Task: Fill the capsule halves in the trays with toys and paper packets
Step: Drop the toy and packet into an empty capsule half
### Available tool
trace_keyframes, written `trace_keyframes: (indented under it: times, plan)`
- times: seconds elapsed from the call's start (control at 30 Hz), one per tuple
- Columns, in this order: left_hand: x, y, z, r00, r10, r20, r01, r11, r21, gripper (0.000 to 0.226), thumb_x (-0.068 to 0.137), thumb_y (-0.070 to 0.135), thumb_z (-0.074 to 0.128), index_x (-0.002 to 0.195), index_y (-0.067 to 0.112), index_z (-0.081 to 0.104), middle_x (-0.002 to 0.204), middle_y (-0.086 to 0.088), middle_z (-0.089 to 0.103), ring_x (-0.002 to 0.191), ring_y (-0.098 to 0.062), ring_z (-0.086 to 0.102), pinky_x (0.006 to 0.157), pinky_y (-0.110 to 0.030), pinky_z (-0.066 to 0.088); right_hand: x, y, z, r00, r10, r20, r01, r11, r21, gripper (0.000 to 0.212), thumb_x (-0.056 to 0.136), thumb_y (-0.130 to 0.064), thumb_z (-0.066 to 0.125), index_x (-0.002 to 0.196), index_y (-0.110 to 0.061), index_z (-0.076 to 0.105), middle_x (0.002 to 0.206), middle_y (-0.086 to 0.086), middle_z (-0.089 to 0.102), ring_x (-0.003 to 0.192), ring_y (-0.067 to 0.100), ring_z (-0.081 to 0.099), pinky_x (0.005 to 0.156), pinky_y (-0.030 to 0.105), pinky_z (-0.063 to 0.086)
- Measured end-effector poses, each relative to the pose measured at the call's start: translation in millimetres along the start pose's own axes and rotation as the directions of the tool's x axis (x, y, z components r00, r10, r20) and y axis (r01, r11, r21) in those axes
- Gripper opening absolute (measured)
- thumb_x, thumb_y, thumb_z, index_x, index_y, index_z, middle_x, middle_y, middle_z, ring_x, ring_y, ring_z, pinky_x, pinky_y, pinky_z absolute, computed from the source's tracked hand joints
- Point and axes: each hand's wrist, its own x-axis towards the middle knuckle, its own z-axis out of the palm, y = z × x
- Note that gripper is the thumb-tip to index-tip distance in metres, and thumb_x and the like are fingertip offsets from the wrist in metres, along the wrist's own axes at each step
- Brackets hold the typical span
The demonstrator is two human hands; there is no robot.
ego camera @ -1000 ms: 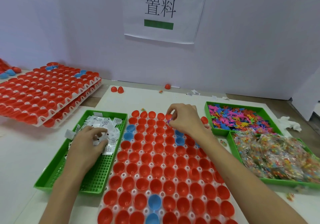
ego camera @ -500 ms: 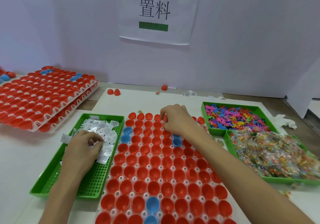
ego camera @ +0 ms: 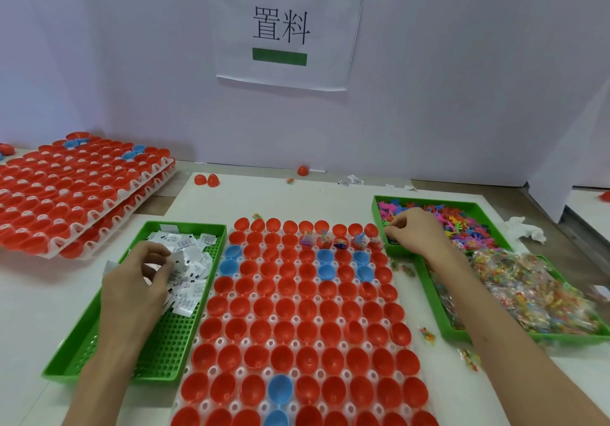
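White surface (ego camera: 297,194): left grip (ego camera: 132,287) pinches paper packets (ego camera: 191,260); right grip (ego camera: 417,234) in toys (ego camera: 462,224), hold unclear. Risk: clumped packets double-fill.

paper sign (ego camera: 284,29), crumpled tissue (ego camera: 527,229)

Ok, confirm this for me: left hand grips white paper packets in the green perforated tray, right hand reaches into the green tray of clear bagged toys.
Not quite. The head view shows the right hand at the far green tray of loose colourful plastic toys. The left hand does grip white paper packets in the green perforated tray.
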Motion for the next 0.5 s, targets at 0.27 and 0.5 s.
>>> trace_keyframes:
  times: [0.27,0.5]
  plan:
    - [-3,2,-6,1.000,0.003,0.003,-0.003,1.000,-0.019,0.018,0.085,0.010,0.078,0.098,0.022,0.072,0.082,0.007,0.068,0.075,-0.003,0.060,0.060,-0.014,0.046,-2,8,3,0.999,-0.046,-0.019,0.048,0.992,0.118,0.009,0.086,-0.015,0.076,0.087,-0.024,0.074,0.094,-0.006,0.070,0.087,0.008,0.060,0.086,0.031,0.053]
    - [-8,13,-19,0.993,0.046,-0.112,-0.062,0.989,-0.136,0.027,0.088,0.016,0.075,0.083,0.040,0.063,0.084,0.009,0.067,0.073,-0.005,0.062,0.064,-0.012,0.049,-8,9,11,0.991,-0.033,-0.131,0.056,0.983,0.174,0.008,0.088,-0.015,0.074,0.082,-0.020,0.075,0.088,-0.005,0.070,0.085,0.010,0.061,0.086,0.034,0.053]
